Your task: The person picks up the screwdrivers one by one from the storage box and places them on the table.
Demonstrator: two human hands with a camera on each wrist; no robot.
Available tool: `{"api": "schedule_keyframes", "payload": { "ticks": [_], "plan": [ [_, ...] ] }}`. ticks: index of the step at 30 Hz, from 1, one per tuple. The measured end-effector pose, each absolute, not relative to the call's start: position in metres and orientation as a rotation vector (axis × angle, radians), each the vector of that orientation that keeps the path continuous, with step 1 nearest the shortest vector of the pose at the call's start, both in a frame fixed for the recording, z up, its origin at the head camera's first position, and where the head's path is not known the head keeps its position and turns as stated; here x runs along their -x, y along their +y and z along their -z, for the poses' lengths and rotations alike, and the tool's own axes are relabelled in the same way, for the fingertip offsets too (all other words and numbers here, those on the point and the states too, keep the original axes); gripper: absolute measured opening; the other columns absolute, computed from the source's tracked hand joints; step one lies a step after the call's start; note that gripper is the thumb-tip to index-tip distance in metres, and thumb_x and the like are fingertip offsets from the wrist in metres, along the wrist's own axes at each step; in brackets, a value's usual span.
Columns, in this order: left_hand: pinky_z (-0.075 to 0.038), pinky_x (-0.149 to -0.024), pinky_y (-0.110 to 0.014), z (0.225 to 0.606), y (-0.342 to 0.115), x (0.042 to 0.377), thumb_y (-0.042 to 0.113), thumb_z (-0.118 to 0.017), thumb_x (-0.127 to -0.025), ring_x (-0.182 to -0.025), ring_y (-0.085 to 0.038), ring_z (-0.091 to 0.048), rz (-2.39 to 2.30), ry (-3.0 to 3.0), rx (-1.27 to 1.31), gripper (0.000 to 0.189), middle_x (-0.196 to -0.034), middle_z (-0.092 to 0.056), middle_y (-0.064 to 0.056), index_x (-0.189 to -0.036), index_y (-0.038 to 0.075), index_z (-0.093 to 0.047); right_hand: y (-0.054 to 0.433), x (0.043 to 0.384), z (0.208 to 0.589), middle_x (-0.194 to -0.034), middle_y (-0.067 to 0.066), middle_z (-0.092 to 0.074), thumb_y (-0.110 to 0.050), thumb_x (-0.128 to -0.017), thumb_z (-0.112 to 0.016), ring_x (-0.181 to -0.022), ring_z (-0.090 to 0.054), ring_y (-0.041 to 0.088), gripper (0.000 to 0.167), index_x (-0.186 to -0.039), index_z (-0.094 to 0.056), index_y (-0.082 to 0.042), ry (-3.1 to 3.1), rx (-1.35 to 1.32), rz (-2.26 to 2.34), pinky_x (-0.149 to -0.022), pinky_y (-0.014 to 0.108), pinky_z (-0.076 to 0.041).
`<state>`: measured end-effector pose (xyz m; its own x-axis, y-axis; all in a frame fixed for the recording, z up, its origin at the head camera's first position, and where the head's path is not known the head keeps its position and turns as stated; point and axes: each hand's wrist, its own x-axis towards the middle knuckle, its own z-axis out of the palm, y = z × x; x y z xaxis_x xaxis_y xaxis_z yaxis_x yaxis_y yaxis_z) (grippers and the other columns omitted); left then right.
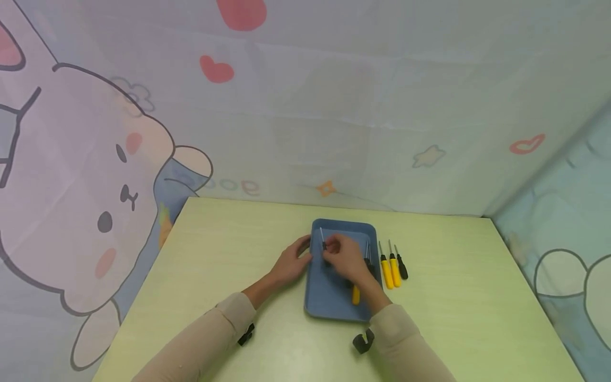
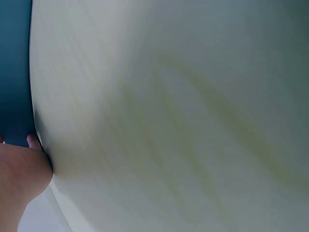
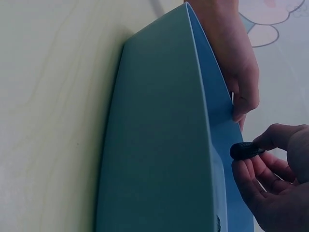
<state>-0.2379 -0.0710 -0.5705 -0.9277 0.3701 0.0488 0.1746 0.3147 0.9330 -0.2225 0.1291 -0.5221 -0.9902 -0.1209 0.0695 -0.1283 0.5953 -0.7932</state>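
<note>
My right hand (image 1: 347, 259) is over the blue tray (image 1: 326, 303) and pinches a small screwdriver (image 3: 243, 151) by its black handle, its thin metal shaft pointing away from me in the head view. The thumb and fingertips meet around that handle in the right wrist view. My left hand (image 1: 288, 263) rests against the tray's left side, fingers and thumb touching the wall. A yellow-handled screwdriver (image 1: 356, 296) lies inside the tray, partly hidden by my right forearm. Further metal shafts and dark handles show beside that wrist.
Two yellow-handled screwdrivers (image 1: 390, 269) and a black-handled screwdriver (image 1: 402, 268) lie on the pale table (image 1: 453, 297), right of the tray. A printed cloth (image 1: 305, 132) hangs behind the table's far edge.
</note>
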Motion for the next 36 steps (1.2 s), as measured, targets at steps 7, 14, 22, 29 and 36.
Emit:
{"api": "schedule_keyframes", "payload": {
  "ticks": [7, 14, 22, 29, 36],
  "plan": [
    [-0.030, -0.126, -0.045, 0.574, -0.071, 0.240, 0.013, -0.055, -0.108, -0.152, -0.031, -0.043, -1.667, 2.406, -0.498, 0.057, -0.160, -0.050, -0.016, -0.162, 0.005, -0.040, 0.133, 0.222, 0.524, -0.093, 0.005, -0.071, -0.009, -0.089, -0.076, -0.083, -0.065, 0.020, 0.023, -0.110, -0.071, -0.004, -2.797, -0.191, -1.411, -0.074, 0.036, -0.057],
    [-0.031, -0.126, -0.045, 0.570, -0.071, 0.237, 0.011, -0.056, -0.107, -0.151, -0.031, -0.043, -1.683, 2.389, -0.508, 0.058, -0.160, -0.049, -0.018, -0.162, 0.003, -0.039, 0.137, 0.222, 0.521, -0.094, 0.006, -0.071, -0.010, -0.089, -0.076, -0.085, -0.064, 0.020, 0.023, -0.111, -0.071, -0.004, -2.807, -0.170, -1.391, -0.074, 0.036, -0.057],
    [-0.030, -0.126, -0.045, 0.569, -0.071, 0.237, 0.013, -0.055, -0.108, -0.151, -0.031, -0.043, -1.670, 2.395, -0.502, 0.058, -0.160, -0.049, -0.018, -0.162, 0.002, -0.039, 0.142, 0.222, 0.518, -0.094, 0.006, -0.071, -0.012, -0.090, -0.075, -0.084, -0.064, 0.020, 0.023, -0.111, -0.071, -0.004, -2.807, -0.184, -1.380, -0.072, 0.035, -0.056],
    [-0.030, -0.126, -0.045, 0.570, -0.070, 0.237, 0.013, -0.054, -0.108, -0.151, -0.031, -0.043, -1.667, 2.398, -0.499, 0.058, -0.161, -0.049, -0.018, -0.162, 0.001, -0.038, 0.146, 0.222, 0.519, -0.094, 0.006, -0.071, -0.012, -0.091, -0.075, -0.084, -0.065, 0.021, 0.022, -0.111, -0.071, -0.003, -2.787, -0.203, -1.375, -0.073, 0.036, -0.058],
    [-0.030, -0.126, -0.046, 0.571, -0.071, 0.238, 0.014, -0.054, -0.108, -0.152, -0.032, -0.042, -1.662, 2.401, -0.498, 0.058, -0.161, -0.048, -0.018, -0.162, 0.001, -0.037, 0.148, 0.222, 0.521, -0.094, 0.007, -0.072, -0.011, -0.092, -0.076, -0.083, -0.065, 0.021, 0.020, -0.110, -0.072, -0.003, -2.784, -0.203, -1.381, -0.072, 0.036, -0.059]
  ]
}}
